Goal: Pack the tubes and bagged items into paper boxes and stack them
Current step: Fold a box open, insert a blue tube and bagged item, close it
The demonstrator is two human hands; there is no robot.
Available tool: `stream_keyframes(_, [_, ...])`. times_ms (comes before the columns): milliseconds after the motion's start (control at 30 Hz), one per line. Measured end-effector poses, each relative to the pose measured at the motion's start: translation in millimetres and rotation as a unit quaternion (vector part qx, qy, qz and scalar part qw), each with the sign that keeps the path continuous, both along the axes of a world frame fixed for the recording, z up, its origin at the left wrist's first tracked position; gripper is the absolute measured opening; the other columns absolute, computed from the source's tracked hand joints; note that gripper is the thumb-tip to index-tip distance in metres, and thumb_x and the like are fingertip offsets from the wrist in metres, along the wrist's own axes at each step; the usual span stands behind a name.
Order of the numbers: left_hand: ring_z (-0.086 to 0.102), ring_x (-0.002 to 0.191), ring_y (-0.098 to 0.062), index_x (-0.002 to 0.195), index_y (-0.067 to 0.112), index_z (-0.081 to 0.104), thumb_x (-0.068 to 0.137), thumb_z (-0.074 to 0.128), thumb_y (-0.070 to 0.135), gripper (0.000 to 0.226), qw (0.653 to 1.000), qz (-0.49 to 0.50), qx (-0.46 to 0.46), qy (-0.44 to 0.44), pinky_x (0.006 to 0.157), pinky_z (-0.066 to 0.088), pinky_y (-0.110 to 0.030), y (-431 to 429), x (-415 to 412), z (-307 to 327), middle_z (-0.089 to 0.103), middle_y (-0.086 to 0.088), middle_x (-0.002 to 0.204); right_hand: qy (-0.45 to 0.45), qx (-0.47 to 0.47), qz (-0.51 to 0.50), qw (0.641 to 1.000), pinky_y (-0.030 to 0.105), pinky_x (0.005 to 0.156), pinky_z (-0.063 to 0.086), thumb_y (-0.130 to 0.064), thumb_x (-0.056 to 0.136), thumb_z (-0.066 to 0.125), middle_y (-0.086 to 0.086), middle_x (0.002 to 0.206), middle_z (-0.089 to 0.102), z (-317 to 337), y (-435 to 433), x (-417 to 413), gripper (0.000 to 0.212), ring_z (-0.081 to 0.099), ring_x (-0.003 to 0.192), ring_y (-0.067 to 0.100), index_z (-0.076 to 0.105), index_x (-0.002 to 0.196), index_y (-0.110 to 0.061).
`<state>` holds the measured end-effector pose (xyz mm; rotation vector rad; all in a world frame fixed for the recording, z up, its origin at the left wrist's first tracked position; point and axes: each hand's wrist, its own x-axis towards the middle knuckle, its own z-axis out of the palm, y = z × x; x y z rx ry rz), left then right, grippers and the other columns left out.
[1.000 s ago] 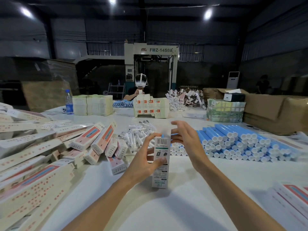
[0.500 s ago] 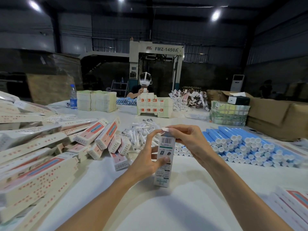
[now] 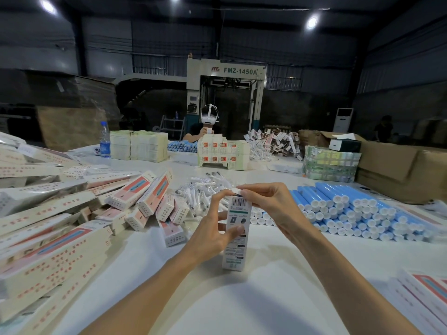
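A tall white paper box (image 3: 235, 247) with a barcode stands upright on the white table (image 3: 242, 298). My left hand (image 3: 212, 228) grips its side, thumb across the front and a fingertip at the top flap. My right hand (image 3: 268, 204) pinches the small white top flap at the box's upper end. Blue tubes with white caps (image 3: 350, 209) lie stacked to the right. Clear bagged items (image 3: 205, 189) are piled just behind the box. Packed boxes (image 3: 142, 197) lie heaped to the left.
Flat long cartons (image 3: 43, 250) crowd the left edge, more flat cartons (image 3: 420, 296) lie at the lower right. A person sits across the table behind stacked small boxes (image 3: 222, 153). A water bottle (image 3: 105, 140), bundled paper stacks (image 3: 139, 146) and brown cardboard cartons (image 3: 396, 170) stand farther back.
My right hand came in from above the tubes to the top of the box and now pinches its flap. My left hand kept hold and raised a finger to the top.
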<state>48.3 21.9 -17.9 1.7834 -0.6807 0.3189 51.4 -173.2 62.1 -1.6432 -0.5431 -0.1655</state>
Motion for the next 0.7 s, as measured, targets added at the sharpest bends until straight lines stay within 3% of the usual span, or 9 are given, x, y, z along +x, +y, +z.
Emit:
stream_keyframes(267, [0.078, 0.103, -0.011, 0.157, 0.057, 0.011, 0.088, 0.084, 0.051, 0.100, 1.000, -0.001, -0.010, 0.009, 0.087, 0.062, -0.037, 1.3, -0.3, -1.1, 0.080, 0.010, 0.117, 0.010, -0.049, 0.000, 0.999, 0.050, 0.103, 0.057, -0.015, 0.094, 0.077, 0.008, 0.101, 0.081, 10.4, -1.5, -0.9, 0.013, 0.076, 0.105, 0.023, 0.085, 0.104, -0.018])
stream_keyframes(400, [0.074, 0.111, -0.005, 0.159, 0.056, 0.016, 0.094, 0.080, 0.039, 0.092, 1.000, -0.014, 0.011, -0.018, 0.080, 0.062, -0.019, 1.8, -1.0, 0.3, 0.073, 0.028, 0.123, 0.005, -0.080, -0.014, 0.997, 0.050, 0.104, 0.056, -0.019, 0.094, 0.076, 0.002, 0.100, 0.082, 13.3, -0.5, -1.2, 0.012, 0.075, 0.106, 0.017, 0.085, 0.103, -0.022])
stream_keyframes(567, [0.073, 0.115, -0.008, 0.158, 0.052, 0.021, 0.094, 0.080, 0.046, 0.087, 1.000, -0.019, -0.007, -0.011, 0.086, 0.063, -0.023, 1.2, -2.3, 1.7, 0.074, 0.021, 0.126, -0.025, -0.044, 0.000, 0.999, 0.027, 0.100, 0.053, -0.028, 0.104, 0.066, -0.012, 0.126, 0.075, -13.1, -3.8, -10.8, 0.028, 0.068, 0.121, 0.007, 0.074, 0.130, -0.028])
stream_keyframes(700, [0.072, 0.119, -0.012, 0.157, 0.051, 0.025, 0.097, 0.079, 0.036, 0.082, 1.000, -0.015, -0.011, -0.008, 0.093, 0.061, -0.036, -0.8, -1.0, 1.9, 0.072, 0.020, 0.129, -0.085, 0.022, -0.067, 0.994, 0.024, 0.090, 0.056, -0.025, 0.101, 0.070, -0.010, 0.123, 0.076, -41.4, -1.4, -13.6, 0.028, 0.072, 0.114, 0.011, 0.074, 0.129, -0.029])
